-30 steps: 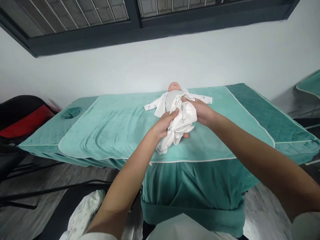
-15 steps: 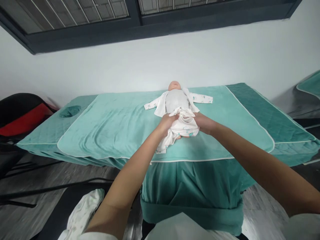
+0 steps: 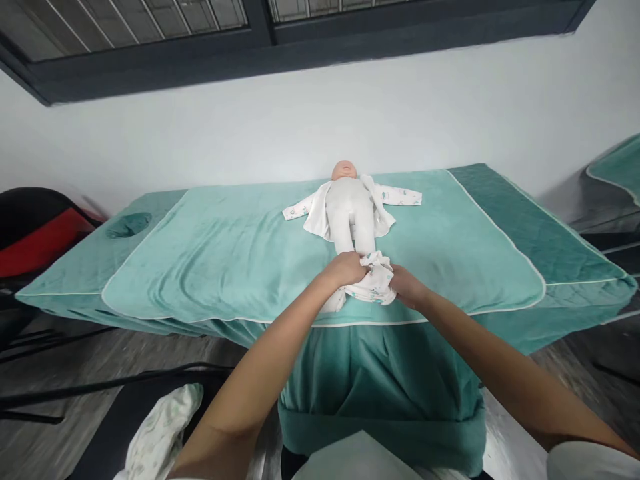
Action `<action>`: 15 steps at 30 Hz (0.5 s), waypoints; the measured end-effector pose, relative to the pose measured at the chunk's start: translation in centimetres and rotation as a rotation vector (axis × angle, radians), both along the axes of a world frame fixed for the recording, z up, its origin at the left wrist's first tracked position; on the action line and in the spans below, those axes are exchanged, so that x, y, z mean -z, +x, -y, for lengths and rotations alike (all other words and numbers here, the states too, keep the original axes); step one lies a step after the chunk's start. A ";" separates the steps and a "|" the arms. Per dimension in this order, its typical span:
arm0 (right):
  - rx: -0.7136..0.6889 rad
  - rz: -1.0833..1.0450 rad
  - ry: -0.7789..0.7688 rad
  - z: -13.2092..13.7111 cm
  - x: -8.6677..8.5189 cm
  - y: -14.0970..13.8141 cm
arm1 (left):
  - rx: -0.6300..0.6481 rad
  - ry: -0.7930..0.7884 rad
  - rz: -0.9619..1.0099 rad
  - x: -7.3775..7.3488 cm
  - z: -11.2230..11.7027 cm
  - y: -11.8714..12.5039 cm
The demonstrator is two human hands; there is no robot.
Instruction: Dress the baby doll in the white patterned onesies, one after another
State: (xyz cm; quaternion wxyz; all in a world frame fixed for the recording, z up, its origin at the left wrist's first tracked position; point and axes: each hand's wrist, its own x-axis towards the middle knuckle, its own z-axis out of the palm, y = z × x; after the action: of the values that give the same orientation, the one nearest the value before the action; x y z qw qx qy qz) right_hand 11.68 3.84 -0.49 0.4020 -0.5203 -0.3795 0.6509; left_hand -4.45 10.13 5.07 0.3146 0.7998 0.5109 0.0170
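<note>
A baby doll (image 3: 350,200) lies on its back with its head toward the wall. Its white cloth body and legs show, and a white patterned jacket (image 3: 317,213) is spread open beneath it, sleeves stretched out sideways. White patterned baby pants (image 3: 373,290) are bunched around the lower legs, hiding the feet. My left hand (image 3: 346,269) is closed on the left side of the bunched pants. At their right side my right hand (image 3: 406,285) grips the fabric.
A massage bed (image 3: 225,267) with a green cover and a face hole (image 3: 129,225) stands against the white wall. At lower left, white patterned cloth (image 3: 163,427) lies on a dark seat. A black and red chair (image 3: 45,233) stands at the left.
Both hands have drawn the pants down toward me, from the doll's hips and thighs to its lower legs. The white cloth legs are now exposed. The view has shifted slightly.
</note>
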 end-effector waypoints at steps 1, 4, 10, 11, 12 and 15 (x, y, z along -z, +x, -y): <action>0.006 0.018 0.026 -0.1 0.1 0.0 | 0.003 -0.019 -0.001 -0.3 0.0 -0.1; 0.037 0.116 0.131 -0.7 0.7 0.1 | -0.054 -0.075 0.064 -0.7 -0.1 -0.3; -0.021 0.176 0.267 -1.4 1.5 0.3 | -0.194 -0.170 0.216 -0.3 -0.6 -1.0; -0.029 0.168 0.272 -1.4 1.6 0.4 | -0.199 -0.184 0.222 -0.3 -0.6 -1.1; -0.032 0.153 0.270 -1.4 1.7 0.4 | -0.199 -0.200 0.227 -0.4 -0.6 -1.2; -0.039 0.076 0.257 -1.3 2.3 0.8 | -0.198 -0.257 0.263 -0.6 -0.7 -1.2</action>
State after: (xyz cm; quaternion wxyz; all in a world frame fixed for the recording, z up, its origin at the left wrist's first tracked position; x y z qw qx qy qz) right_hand 12.47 5.14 -2.83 0.4380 -0.4813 -0.4845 0.5847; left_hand -5.65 10.80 5.71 0.4749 0.6898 0.5395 0.0868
